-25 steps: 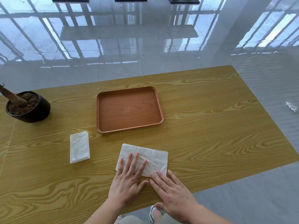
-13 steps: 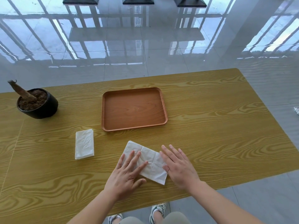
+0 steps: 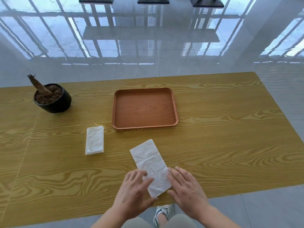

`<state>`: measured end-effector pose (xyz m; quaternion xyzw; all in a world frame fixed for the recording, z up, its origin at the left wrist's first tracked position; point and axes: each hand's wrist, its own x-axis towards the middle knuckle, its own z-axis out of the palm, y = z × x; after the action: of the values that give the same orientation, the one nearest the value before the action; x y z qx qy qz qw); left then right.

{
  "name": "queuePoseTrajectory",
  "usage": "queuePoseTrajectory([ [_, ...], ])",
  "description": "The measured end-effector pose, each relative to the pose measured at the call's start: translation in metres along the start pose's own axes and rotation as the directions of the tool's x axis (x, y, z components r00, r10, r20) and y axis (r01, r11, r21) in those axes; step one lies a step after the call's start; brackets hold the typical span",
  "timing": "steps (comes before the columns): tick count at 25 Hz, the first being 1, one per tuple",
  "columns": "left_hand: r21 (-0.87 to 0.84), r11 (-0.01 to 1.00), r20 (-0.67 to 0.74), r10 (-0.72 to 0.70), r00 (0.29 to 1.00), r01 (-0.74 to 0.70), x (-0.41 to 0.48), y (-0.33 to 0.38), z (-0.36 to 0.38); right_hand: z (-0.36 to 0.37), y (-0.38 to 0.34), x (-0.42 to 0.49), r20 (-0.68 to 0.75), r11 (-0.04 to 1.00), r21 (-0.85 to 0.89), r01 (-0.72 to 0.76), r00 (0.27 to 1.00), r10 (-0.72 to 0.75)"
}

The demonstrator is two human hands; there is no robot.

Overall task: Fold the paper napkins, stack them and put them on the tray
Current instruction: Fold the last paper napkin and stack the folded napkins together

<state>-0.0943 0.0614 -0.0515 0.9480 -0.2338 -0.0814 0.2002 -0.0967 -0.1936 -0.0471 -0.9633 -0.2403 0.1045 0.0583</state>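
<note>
- the table (image 3: 213, 145) carried everything; its near edge lay just under the wrists, so the fold, i judged, was best made flat on the wood, away from that edge
- the tray (image 3: 144, 109) sat beyond the work, well apart from both hands and holding no napkin; it would not be needed until the stack was made
- the half-folded napkin (image 3: 148, 159) lay as a long tilted strip, far end pointing toward the tray, near end between the hands; creases crossed it, and the next fold probably wanted one short end brought onto the other, corners matched before pressing
- the left hand (image 3: 133, 193) rested flat on the strip's near left part, fingers stretched and gripping nothing, a little blurred
- the right hand (image 3: 187, 190) lay at the near right edge, fingers straight, tips touching the paper, nothing pinched; one hand should pin while the other lifts, since thin paper likely slides
- the folded napkin (image 3: 95, 140) lay to the left, apart from the strip, a size to match
</note>
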Motion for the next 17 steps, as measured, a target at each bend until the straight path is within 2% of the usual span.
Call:
queuePoseTrajectory([
  [5,0.097,0.995,0.058,0.029,0.998,-0.035,-0.015,0.007,0.010,0.007,0.007,0.000,-0.003,0.992,-0.060,0.110,0.994,-0.111],
  [10,0.170,0.985,0.092,0.026,0.995,-0.041,-0.018,0.009,0.012,0.007,0.008,-0.002,0.019,0.993,-0.057,0.099,0.995,-0.098],
  [13,0.176,0.984,0.053,0.029,0.998,-0.038,-0.022,0.008,0.012,0.008,0.007,-0.003,0.027,0.993,-0.047,0.105,0.994,-0.104],
  [17,0.186,0.979,-0.089,0.102,0.991,-0.084,-0.024,0.007,0.013,0.003,0.008,-0.005,0.041,0.991,-0.022,0.131,0.991,-0.130],
])
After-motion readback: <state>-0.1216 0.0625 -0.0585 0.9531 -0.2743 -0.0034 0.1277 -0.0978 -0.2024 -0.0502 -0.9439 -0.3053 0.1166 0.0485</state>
